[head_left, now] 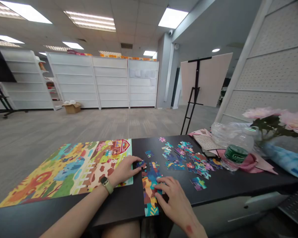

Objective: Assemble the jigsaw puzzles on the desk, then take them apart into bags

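Between thumb and fingertips, my left hand (125, 169) grips a small dark puzzle piece (141, 164) at the upper left of a partly joined puzzle strip (149, 191). Whether that piece touches the strip I cannot tell. The strip lies upright in my view near the table's front edge, with orange, blue and teal parts. My right hand (173, 196) rests on the strip's right side, its fingers bent and apart. A single loose piece (149, 153) lies just above. Several loose puzzle pieces (181, 157) are spread to the right, some joined in small clusters.
A colourful farm-and-animal picture sheet (89, 165) covers the left of the black table (124, 201). At the right stand a plastic bottle (238, 152), pink cloth (257, 163) and flowers (293, 120). A board on an easel (196, 82) and white shelves (111, 82) are beyond.
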A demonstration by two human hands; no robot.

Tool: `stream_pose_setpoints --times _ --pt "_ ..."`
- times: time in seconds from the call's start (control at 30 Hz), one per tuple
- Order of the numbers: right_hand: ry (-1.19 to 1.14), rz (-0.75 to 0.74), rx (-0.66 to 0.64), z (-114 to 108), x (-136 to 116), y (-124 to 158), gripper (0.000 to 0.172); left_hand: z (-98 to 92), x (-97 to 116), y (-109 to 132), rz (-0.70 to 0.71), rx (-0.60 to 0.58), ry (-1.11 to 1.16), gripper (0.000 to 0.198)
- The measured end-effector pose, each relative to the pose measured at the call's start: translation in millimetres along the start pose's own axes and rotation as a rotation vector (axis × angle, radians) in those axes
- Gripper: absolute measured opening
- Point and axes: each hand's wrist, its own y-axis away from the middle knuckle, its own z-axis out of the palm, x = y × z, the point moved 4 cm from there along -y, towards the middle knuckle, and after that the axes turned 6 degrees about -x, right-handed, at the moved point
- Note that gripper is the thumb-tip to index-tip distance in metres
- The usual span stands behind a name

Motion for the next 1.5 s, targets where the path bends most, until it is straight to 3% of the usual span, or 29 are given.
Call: stream_pose_setpoints --times 0.23,0.5,0.9,1.23,1.5 --pt "0.029 0.018 -0.014 -0.8 -1.8 0.4 0.018 10.5 14.1 -2.7 0.116 -0.11 -0.018 0.025" --pt "0.031 0.023 -0.019 -1.3 -2.7 0.2 0.02 11.6 17.7 -2.9 0.124 -0.148 -0.083 0.034" --pt "0.046 0.056 -0.065 -7.5 -11.0 -0.7 0.02 17.5 12.7 -5.6 0.167 -0.047 -0.012 0.028" --pt "0.057 0.059 -0.087 -6.1 -8.3 0.0 0.021 9.2 6.9 -4.0 0.213 -0.116 -0.015 0.026" --pt "0.003 0.061 -0.079 -5.8 -4.7 1.0 0.018 0.9 -11.2 -3.5 0.169 -0.058 -0.073 0.028"
